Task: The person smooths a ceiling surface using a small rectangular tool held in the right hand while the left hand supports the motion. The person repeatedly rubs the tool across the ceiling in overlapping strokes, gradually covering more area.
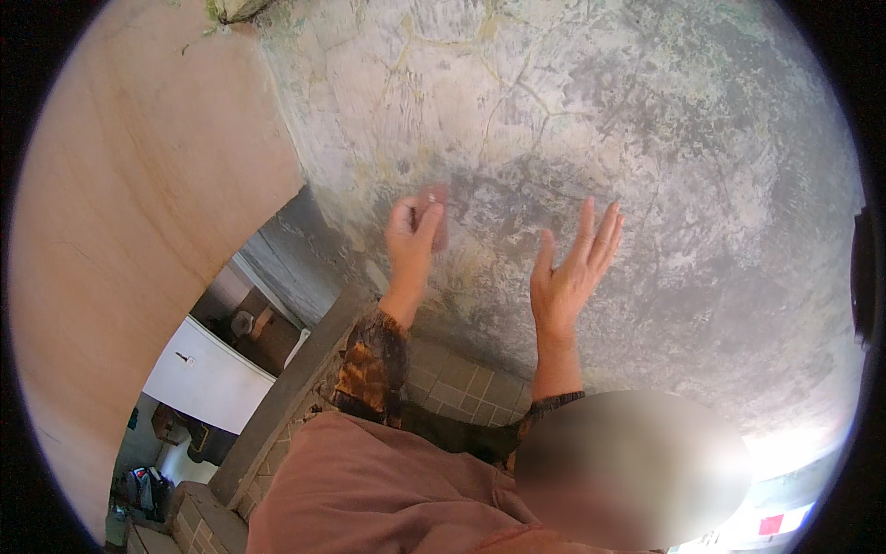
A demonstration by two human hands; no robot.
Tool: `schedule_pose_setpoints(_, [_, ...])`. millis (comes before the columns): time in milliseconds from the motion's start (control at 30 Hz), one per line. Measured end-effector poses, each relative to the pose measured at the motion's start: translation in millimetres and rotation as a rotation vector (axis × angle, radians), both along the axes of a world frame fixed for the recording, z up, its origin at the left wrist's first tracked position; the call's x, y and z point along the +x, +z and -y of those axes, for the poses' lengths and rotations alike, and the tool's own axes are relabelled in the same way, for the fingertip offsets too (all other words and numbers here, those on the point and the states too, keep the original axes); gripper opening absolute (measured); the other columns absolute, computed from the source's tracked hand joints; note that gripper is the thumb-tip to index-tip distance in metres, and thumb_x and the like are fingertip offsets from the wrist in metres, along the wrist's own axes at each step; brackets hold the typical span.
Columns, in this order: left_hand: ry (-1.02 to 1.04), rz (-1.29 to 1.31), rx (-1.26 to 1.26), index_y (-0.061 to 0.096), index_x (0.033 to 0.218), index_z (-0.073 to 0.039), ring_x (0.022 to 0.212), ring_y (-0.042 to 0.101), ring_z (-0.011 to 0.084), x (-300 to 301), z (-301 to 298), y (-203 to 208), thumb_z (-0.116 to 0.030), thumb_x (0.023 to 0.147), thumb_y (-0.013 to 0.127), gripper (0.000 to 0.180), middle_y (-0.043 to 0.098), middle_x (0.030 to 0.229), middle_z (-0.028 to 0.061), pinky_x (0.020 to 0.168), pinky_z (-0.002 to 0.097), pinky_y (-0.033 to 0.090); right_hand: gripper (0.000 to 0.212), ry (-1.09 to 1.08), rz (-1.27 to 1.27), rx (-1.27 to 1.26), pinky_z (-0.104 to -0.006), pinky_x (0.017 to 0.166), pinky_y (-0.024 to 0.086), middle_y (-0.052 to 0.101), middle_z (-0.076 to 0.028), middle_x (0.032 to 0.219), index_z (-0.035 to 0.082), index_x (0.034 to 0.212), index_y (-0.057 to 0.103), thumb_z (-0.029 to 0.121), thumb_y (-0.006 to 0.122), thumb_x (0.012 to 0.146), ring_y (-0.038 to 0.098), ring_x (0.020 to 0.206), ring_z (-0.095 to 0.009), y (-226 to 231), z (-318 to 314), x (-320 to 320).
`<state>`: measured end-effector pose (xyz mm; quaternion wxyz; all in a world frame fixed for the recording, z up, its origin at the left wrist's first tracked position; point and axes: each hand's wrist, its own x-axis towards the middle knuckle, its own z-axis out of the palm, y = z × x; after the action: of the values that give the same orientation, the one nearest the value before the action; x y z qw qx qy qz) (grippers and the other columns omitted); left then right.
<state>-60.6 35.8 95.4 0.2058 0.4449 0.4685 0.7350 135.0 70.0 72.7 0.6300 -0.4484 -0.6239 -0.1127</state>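
My left hand (413,238) is closed, its thumb and fingers pinching a small, flat, reddish-brown piece (439,222). That piece is blurred, so its kind is hard to make out. It appears close to a rough, stained plaster wall (664,166); whether it touches the surface I cannot tell. To its right, my right hand (570,277) is raised before the same wall, holding nothing, fingers stretched upward and thumb apart. A dark, orange-patterned sleeve (374,365) covers my left forearm, while my right wrist is bare above a dark cuff.
A smooth pinkish wall (166,138) curves down the left side. Below it, an opening shows a white panel (205,365) and assorted clutter. Grey tiles (448,374) lie beneath my hands, beside a dark ledge (286,406). A blurred oval hides part of the lower right.
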Motion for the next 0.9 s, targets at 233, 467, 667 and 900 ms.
schedule_pose_setpoints(233, [0.492, -0.554, 0.267, 0.057, 0.101, -0.002, 0.079, 0.053, 0.0148, -12, -26, -9, -0.017, 0.094, 0.064, 0.018, 0.057, 0.090, 0.0053, 0.071, 0.0306, 0.045, 0.073, -0.137, 0.360, -0.160, -0.0685, 0.114, 0.006, 0.015, -0.021, 0.160, 0.020, 0.157, 0.020, 0.033, 0.057, 0.095, 0.013, 0.147, -0.044, -31, -24, -15])
schedule_pose_setpoints(467, [0.394, -0.825, 0.193, 0.057, 0.099, -0.002, 0.079, 0.057, 0.0249, 17, -44, -38, -0.014, 0.091, 0.066, 0.016, 0.057, 0.092, 0.0119, 0.070, 0.0343, 0.047, 0.072, -0.121, 0.410, -0.246, -0.0711, 0.111, 0.000, 0.011, -0.024, 0.160, 0.021, 0.156, 0.023, 0.017, 0.057, 0.094, 0.008, 0.148, -0.046, -29, -20, -14])
schedule_pose_setpoints(667, [0.390, -0.808, 0.345, 0.060, 0.099, -0.003, 0.081, 0.058, 0.0292, 17, -56, -22, -0.010, 0.091, 0.064, 0.012, 0.059, 0.092, 0.0125, 0.072, 0.0370, 0.047, 0.065, -0.130, 0.502, -0.249, -0.0754, 0.107, -0.005, 0.016, -0.025, 0.159, 0.026, 0.154, 0.031, 0.004, 0.044, 0.094, 0.009, 0.147, -0.048, -23, -18, -20])
schedule_pose_setpoints(900, [0.357, -0.944, 0.465, 0.058, 0.095, -0.004, 0.081, 0.056, 0.0332, 28, -45, -36, -0.008, 0.090, 0.062, 0.008, 0.059, 0.087, 0.0126, 0.071, 0.0418, 0.043, 0.065, -0.154, 0.560, -0.144, -0.0737, 0.111, 0.009, 0.026, -0.013, 0.159, 0.018, 0.152, 0.035, 0.006, 0.048, 0.089, 0.025, 0.147, -0.032, -27, -26, -27])
